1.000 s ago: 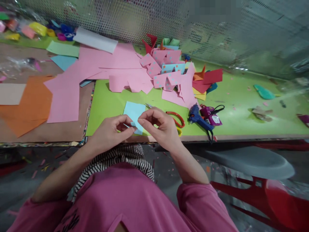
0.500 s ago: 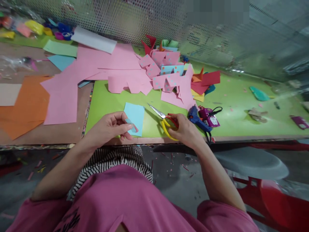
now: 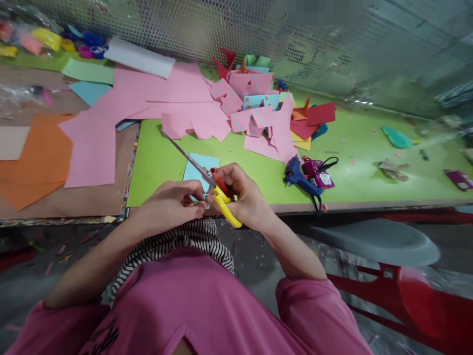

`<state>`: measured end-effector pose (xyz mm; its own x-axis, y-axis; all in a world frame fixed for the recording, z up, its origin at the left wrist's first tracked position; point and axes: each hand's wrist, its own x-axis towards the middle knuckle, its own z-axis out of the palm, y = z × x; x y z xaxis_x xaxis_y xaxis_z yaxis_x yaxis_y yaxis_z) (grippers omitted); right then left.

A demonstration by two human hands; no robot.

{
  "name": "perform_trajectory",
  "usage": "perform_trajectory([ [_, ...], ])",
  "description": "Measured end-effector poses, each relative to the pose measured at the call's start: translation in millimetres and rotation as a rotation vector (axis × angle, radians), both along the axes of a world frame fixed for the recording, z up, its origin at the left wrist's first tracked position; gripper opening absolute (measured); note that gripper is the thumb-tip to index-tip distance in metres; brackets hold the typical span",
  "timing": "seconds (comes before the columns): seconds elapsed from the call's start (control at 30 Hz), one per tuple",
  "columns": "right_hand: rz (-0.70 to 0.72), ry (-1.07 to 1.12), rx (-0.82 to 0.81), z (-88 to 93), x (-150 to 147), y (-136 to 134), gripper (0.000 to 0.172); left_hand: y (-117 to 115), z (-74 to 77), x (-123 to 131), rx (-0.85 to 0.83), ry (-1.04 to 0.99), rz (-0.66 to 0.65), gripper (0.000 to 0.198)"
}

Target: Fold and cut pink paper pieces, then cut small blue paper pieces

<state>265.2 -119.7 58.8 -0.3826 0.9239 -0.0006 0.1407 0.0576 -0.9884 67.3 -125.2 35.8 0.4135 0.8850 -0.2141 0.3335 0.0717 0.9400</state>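
Note:
Between the thumb and fingers of my left hand [image 3: 175,199] is a small light-blue paper piece [image 3: 205,196], mostly hidden by the fingers. My right hand [image 3: 246,195] grips a pair of scissors [image 3: 199,167] with one yellow and one red handle. The blades look nearly together and point up and to the left, passing over my left fingertips. My right fingertips come close to the paper piece; whether they touch it I cannot tell. Beneath the blades a light-blue paper sheet [image 3: 199,161] lies on the green tabletop [image 3: 155,162], partly covered by both hands.
To the right sits a blue glue gun [image 3: 301,180] beside a purple box [image 3: 318,172]. Cut pink paper [image 3: 195,121] and dotted folded pieces [image 3: 254,103] spread behind my hands. Orange paper [image 3: 40,158] lies at left. A grey stool seat [image 3: 380,241] stands below the table's edge at right.
My right hand has carried the scissors left, up to my left hand, and the blades look closer together. The left hand has stayed near its place, its fingers turned further inward over the paper piece.

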Motion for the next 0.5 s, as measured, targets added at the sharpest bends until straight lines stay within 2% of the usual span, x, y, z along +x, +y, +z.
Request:
perform_trajectory([
  [0.17, -0.053, 0.13, -0.074, -11.5, -1.6, -0.3, 0.053, -3.2, 4.8, -2.7, 0.005, 0.014, 0.046, 0.015],
  [0.3, -0.103, 0.206, -0.085, -20.8, -10.5, 0.2, 0.053, -1.5, 5.6, -0.5, -0.113, -0.222, 0.095, 0.025],
  [0.4, -0.132, 0.205, -0.084, -20.7, -12.2, 1.6, 0.057, 3.6, 4.5, -1.6, -0.186, -0.328, 0.14, 0.028],
  [0.5, -0.053, 0.128, -0.111, -13.5, 3.1, 1.8, 0.06, 9.9, 4.9, -8.0, -0.163, -0.369, 0.233, 0.027],
])
